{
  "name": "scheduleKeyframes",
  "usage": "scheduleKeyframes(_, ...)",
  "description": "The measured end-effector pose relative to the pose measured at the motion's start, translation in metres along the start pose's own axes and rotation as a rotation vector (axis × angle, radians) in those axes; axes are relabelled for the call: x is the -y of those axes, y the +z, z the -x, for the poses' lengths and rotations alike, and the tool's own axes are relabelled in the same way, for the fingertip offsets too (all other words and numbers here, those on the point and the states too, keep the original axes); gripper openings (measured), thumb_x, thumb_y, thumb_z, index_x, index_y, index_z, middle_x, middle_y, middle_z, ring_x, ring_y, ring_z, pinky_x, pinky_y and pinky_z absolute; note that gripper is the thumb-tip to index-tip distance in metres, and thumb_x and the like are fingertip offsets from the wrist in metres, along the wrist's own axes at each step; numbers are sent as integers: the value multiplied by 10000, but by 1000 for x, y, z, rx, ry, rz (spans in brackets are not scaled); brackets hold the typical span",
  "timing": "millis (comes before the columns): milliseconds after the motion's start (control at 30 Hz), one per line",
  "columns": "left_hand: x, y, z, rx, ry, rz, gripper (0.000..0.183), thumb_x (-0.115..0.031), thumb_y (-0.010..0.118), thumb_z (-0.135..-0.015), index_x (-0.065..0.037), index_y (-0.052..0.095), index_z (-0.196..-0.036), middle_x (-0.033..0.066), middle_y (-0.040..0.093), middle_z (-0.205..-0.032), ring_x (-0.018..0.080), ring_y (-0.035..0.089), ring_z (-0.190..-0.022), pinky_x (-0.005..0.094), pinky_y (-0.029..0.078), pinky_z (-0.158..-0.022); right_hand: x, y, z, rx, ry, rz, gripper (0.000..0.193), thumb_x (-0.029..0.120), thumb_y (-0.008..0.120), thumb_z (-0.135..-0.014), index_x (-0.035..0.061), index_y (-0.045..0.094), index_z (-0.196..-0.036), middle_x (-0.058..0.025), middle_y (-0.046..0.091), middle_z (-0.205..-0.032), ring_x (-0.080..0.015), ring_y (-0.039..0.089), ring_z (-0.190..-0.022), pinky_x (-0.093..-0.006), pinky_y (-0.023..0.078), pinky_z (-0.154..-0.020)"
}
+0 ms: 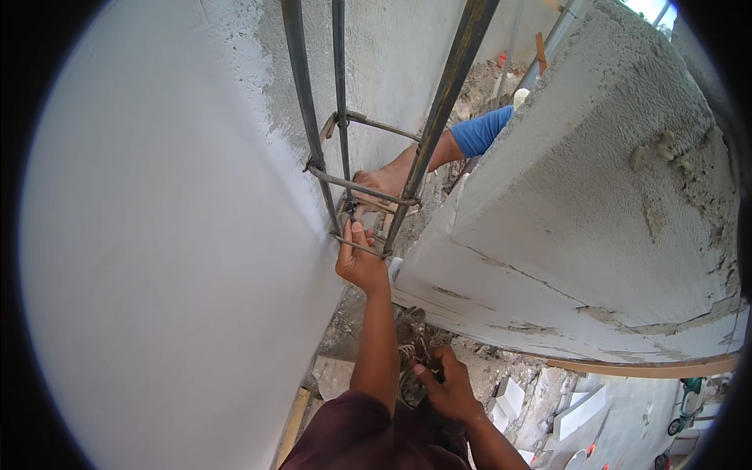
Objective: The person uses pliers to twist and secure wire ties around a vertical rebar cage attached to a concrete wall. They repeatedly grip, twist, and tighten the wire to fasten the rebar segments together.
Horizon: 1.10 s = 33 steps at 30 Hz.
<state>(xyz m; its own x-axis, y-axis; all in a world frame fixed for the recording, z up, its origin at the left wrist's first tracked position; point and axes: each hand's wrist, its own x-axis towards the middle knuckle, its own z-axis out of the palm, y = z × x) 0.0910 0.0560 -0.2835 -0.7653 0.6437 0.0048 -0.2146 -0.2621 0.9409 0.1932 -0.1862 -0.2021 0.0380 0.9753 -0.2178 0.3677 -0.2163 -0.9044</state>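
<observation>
A cage of upright steel bars (462, 63) and bent stirrups (345, 178) stands in the gap between two walls. My left hand (363, 262) reaches up into it, fingers closed at a thin upright bar (342, 102) beside a lower stirrup. Any tie wire there is too small to make out. Another person's hand (382, 182), in a blue sleeve (482, 131), comes round the right wall and touches the same spot. Low down near my body, my right hand (453, 388) is closed round dark metal pincers (424, 352), partly hidden by the fingers. Loose pale wire (407, 356) hangs beside the tool.
A smooth pale wall (157, 251) rises close on my left. The rough plastered block wall (580, 188) stands close on the right. Rubble and white offcuts (578, 413) lie on the ground below right, with a green vehicle (689, 403) farther off.
</observation>
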Motion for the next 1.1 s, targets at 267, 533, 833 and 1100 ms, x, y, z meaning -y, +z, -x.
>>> scheduleKeyframes(267,21,-15,-10,45,425,-273,192,-28,749,-901,64,752,-1069,166,759,-827,193,728,-694,299,559,-611,10,-12,-31,306,161,-297,250,145,608,-1022,18,496,-1205,-163,670,-1235,-246,677,-1102,-369,525,-891)
scheduleKeyframes(533,12,-24,-27,114,814,-524,164,17,781,-819,21,745,-979,174,735,-776,283,730,-644,325,559,-556,22,-25,-49,489,398,-549,396,86,569,-1028,66,399,-1386,-248,596,-1374,-363,645,-1218,-491,509,-1027)
scheduleKeyframes(833,13,-40,-42,272,1001,-544,269,41,755,-807,37,729,-1074,145,745,-813,240,689,-578,314,525,-511,9,-1,-90,560,246,-807,490,-75,548,-950,62,393,-1394,-290,485,-1474,-414,510,-1371,-531,428,-1124)
scheduleKeyframes(1100,6,-63,-52,597,782,-478,351,56,698,-891,48,676,-1242,190,760,-1005,217,765,-810,299,583,-673,6,32,-123,277,-27,-328,315,-72,547,-872,35,477,-1160,-43,558,-1010,-151,552,-902,-304,454,-816)
